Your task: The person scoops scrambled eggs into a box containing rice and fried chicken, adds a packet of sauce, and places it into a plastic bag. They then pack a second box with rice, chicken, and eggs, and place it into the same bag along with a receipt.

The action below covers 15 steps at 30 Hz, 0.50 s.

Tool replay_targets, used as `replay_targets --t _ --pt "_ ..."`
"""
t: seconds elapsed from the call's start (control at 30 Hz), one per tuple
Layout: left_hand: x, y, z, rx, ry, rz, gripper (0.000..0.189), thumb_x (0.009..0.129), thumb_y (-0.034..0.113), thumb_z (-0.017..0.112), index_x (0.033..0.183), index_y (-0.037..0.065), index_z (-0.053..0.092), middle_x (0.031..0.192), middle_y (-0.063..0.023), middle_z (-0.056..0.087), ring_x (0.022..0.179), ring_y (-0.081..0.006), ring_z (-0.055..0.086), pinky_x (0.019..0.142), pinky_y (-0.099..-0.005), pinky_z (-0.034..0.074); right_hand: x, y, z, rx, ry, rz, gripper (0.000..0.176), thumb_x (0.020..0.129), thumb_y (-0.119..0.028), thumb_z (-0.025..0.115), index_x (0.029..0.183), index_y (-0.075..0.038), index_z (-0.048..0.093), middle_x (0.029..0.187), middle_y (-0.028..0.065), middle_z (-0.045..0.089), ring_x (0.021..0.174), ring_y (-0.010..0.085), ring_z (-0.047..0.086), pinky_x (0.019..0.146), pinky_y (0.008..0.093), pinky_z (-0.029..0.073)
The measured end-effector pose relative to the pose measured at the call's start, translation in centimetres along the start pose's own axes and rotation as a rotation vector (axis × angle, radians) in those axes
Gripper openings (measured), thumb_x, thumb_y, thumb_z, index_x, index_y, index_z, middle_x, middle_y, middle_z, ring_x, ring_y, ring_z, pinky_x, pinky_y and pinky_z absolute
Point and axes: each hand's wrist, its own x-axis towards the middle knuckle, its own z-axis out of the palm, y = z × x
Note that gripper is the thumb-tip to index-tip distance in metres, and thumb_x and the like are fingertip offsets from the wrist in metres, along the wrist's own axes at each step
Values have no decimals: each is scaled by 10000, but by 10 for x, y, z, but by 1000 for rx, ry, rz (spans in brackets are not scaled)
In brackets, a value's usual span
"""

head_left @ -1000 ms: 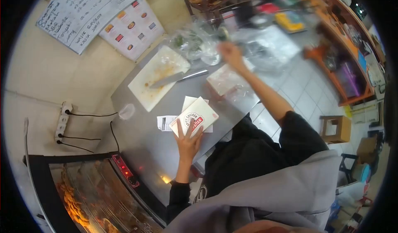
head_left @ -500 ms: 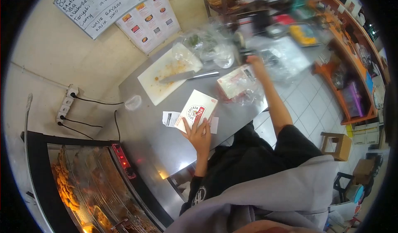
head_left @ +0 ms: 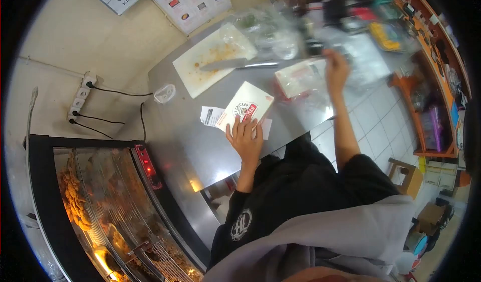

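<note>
A white printed chicken box (head_left: 246,104) lies on the steel table, over a paper receipt (head_left: 211,115). My left hand (head_left: 245,137) rests on its near end, fingers spread across the lid. My right hand (head_left: 337,71) is raised beside a box wrapped in clear plastic (head_left: 299,79), near the table's right edge. Motion blur smears its fingers, so I cannot make out whether it holds anything. Behind the boxes, a knife (head_left: 240,64) lies with its blade on a stained white cutting board (head_left: 200,69).
Clear plastic bags (head_left: 270,36) crowd the back of the table. On the left stands a lit warming cabinet (head_left: 105,202) with fried food inside. A small clear plastic lid (head_left: 164,94) sits near the wall. Wooden shelving (head_left: 431,76) lines the right side.
The whole view has shifted, so the table sits higher in it. My right hand has drawn back slightly towards me, past the wrapped box. My left hand stays on the chicken box.
</note>
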Motion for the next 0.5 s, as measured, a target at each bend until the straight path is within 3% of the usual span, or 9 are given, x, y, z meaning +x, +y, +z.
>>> replay_targets --t 0.03,0.13,0.17,0.27,0.37,0.47,0.5 --pt "0 1 1 36 -10 1 128 698 149 641 821 123 617 921 -19 602 1072 -241 482 968 -446 206 -20 -26 0 246 -93 100 146 753 1 524 843 -31 635 720 90 618 578 118 539 537 236 420" --pt "1 1 1 59 -13 10 163 716 168 628 869 119 598 932 -28 595 1064 -239 485 947 -429 232 -90 -76 6 648 -920 808 177 775 -73 576 934 -35 643 754 19 627 595 61 515 533 215 423" --pt "1 2 2 49 1 3 178 723 179 624 887 118 590 938 -32 592 1057 -238 488 941 -425 240 -106 -96 9 735 -935 664 246 790 -109 587 1031 -64 611 683 -7 600 580 38 492 524 196 411" --pt "2 2 2 44 22 20 214 738 199 614 932 112 591 951 -46 582 1045 -241 492 931 -415 254 -150 -88 25 745 -941 795 324 784 -107 594 1108 -101 568 666 -13 590 582 33 483 535 193 413" --pt "0 -2 2 223 -64 125 261 757 205 594 1008 134 590 953 -54 578 1044 -236 488 925 -416 263 -163 -69 37 833 -807 611 380 767 -113 611 1140 -136 547 667 0 597 577 25 472 547 195 414" --pt "3 4 -2 297 -137 136 313 771 198 571 1083 172 573 964 -61 573 1059 -235 473 926 -427 262 -162 -59 40 803 -891 469 440 789 -144 586 1214 -122 471 673 3 581 562 66 519 535 215 434" --pt "3 5 -3 290 -140 146 313 771 198 571 1083 172 573 964 -61 573 1059 -235 473 926 -427 262 -160 -58 40 697 -901 335 444 789 -165 577 1217 -125 465 698 33 596 568 108 551 533 228 445"
